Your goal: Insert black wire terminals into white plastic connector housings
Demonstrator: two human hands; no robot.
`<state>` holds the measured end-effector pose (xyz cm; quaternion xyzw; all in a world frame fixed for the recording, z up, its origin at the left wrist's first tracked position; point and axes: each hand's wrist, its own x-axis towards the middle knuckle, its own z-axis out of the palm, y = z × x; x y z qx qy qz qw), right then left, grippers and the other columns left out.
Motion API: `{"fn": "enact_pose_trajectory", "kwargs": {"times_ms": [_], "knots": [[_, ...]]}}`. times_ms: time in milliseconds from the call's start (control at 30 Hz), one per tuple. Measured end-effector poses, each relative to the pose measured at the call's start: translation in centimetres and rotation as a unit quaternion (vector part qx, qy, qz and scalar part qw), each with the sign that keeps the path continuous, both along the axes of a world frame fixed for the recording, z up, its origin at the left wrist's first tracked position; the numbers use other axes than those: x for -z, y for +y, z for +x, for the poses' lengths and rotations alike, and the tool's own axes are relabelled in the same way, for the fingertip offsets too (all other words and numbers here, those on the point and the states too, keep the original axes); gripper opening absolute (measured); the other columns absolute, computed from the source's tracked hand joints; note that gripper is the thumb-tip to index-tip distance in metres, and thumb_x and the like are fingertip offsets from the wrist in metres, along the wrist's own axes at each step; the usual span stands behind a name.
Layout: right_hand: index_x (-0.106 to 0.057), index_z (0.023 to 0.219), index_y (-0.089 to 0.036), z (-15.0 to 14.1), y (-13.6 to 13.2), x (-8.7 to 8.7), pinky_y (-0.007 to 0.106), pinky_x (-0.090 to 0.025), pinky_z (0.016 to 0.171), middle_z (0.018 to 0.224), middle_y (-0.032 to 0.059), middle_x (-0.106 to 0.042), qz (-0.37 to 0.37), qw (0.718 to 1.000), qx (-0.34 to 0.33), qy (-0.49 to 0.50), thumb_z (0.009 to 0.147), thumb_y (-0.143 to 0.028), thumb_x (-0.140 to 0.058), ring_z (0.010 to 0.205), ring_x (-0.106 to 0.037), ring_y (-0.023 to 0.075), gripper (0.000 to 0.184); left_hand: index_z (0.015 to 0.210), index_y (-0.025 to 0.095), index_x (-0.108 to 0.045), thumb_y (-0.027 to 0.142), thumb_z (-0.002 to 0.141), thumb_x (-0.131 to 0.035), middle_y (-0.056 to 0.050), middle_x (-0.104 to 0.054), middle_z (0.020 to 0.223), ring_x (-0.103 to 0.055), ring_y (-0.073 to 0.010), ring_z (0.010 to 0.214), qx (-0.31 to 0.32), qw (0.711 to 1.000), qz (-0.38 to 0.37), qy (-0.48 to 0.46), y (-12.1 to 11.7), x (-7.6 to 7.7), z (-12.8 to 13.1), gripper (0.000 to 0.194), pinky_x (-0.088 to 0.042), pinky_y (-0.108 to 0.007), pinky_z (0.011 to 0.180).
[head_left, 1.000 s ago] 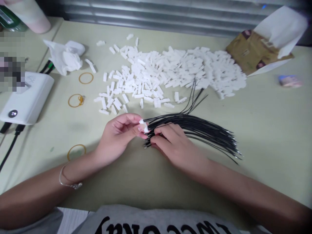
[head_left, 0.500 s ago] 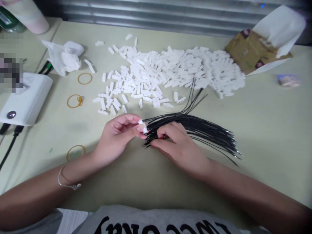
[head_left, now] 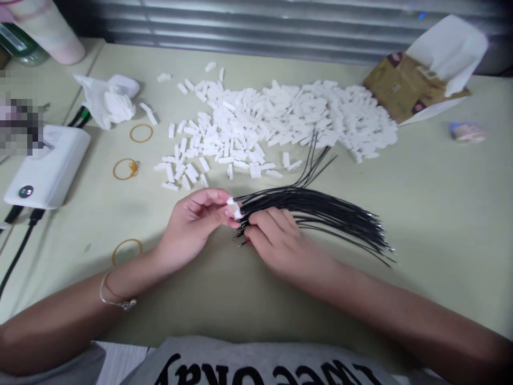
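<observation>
White plastic connector housing (head_left: pixel 235 208), small, light and smooth, sits pinched between the thumb and fingertips of my left hand (head_left: pixel 196 222); it looks easy to drop, so I'd hold it firmly by its sides. Thin black wires (head_left: pixel 332 214), light and springy, fan out toward 3 o'clock from my right hand (head_left: pixel 280 240), curled closed around the bundle just beside the housing. At 12 o'clock a heap of white housings (head_left: pixel 280 120) lies on the pale green surface (head_left: pixel 441 214), with rubber bands (head_left: pixel 141 133) toward 10 o'clock.
</observation>
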<state>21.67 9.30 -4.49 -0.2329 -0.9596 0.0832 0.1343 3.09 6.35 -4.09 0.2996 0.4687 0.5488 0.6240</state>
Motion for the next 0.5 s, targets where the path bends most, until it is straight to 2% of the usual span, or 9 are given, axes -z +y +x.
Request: {"fn": "enact_pose_trajectory", "kwargs": {"times_ms": [67, 167, 267, 300, 367, 433, 500], "knots": [[-0.059, 0.073, -0.013, 0.4, -0.5, -1.1, 0.034, -0.036, 0.071, 0.083, 0.0102, -0.06, -0.008, 1.0, -0.002, 0.004, 0.092, -0.01, -0.04, 0.079, -0.047, 0.0199, 0.027, 0.08, 0.015, -0.067, 0.023, 0.072, -0.08, 0.002, -0.071, 0.07, -0.067, -0.0081, 0.06, -0.004, 1.0, 0.001, 0.005, 0.0, -0.1, 0.0, 0.017, -0.055, -0.015, 0.061], [-0.053, 0.075, -0.015, 1.2, -0.8, -3.9, 0.029, -0.043, 0.074, 0.087, 0.0088, -0.061, -0.054, 0.998, 0.022, 0.017, 0.094, -0.01, -0.033, 0.082, -0.053, 0.0166, 0.027, 0.079, 0.015, -0.067, 0.023, 0.072, -0.079, 0.002, -0.07, 0.069, -0.066, -0.0075, 0.058, -0.007, 1.0, -0.001, 0.01, -0.1, -0.4, 0.0, 0.017, -0.054, -0.014, 0.06], [-0.047, 0.078, -0.018, 1.8, -0.2, -6.4, 0.018, -0.039, 0.052, 0.068, -0.0018, -0.056, -0.143, 0.986, 0.08, -0.008, 0.093, -0.012, -0.039, 0.058, -0.05, 0.0073, 0.018, 0.079, 0.015, -0.066, 0.025, 0.071, -0.08, 0.002, -0.07, 0.069, -0.066, -0.008, 0.058, -0.002, 1.0, -0.009, 0.012, -0.2, -0.5, 0.2, 0.019, -0.054, -0.015, 0.059], [-0.049, 0.079, -0.018, 1.8, 0.2, -6.8, 0.019, -0.038, 0.05, 0.067, -0.0035, -0.056, -0.206, 0.972, 0.108, -0.026, 0.093, -0.015, -0.04, 0.055, -0.05, 0.0067, 0.017, 0.08, 0.015, -0.066, 0.025, 0.071, -0.08, 0.002, -0.07, 0.069, -0.066, -0.0081, 0.058, -0.001, 1.0, -0.012, 0.014, -0.2, -0.5, 0.2, 0.02, -0.054, -0.015, 0.06], [-0.054, 0.085, -0.019, 1.6, 1.0, -6.9, 0.021, -0.04, 0.055, 0.075, -0.0027, -0.062, -0.282, 0.949, 0.137, -0.043, 0.095, -0.022, -0.04, 0.062, -0.055, 0.0079, 0.018, 0.081, 0.015, -0.065, 0.024, 0.071, -0.08, 0.002, -0.07, 0.07, -0.066, -0.0078, 0.058, 0.003, 1.0, -0.018, 0.015, -0.3, -0.6, 0.3, 0.02, -0.053, -0.014, 0.06], [-0.058, 0.089, -0.02, 1.3, 1.6, -6.5, 0.024, -0.041, 0.062, 0.085, -0.0012, -0.064, -0.304, 0.942, 0.138, -0.04, 0.096, -0.027, -0.038, 0.072, -0.058, 0.0096, 0.022, 0.08, 0.015, -0.065, 0.024, 0.071, -0.08, 0.003, -0.07, 0.069, -0.066, -0.0074, 0.058, 0.007, 1.0, -0.022, 0.014, -0.3, -0.7, 0.3, 0.02, -0.053, -0.014, 0.06], [-0.059, 0.086, -0.02, 1.0, 1.9, -6.3, 0.023, -0.039, 0.063, 0.083, -0.0024, -0.063, -0.302, 0.944, 0.128, -0.031, 0.096, -0.028, -0.04, 0.072, -0.056, 0.0087, 0.023, 0.078, 0.014, -0.065, 0.025, 0.07, -0.081, 0.003, -0.069, 0.068, -0.066, -0.0077, 0.057, 0.012, 1.0, -0.026, 0.013, -0.3, -0.9, 0.3, 0.021, -0.053, -0.014, 0.059]]}}
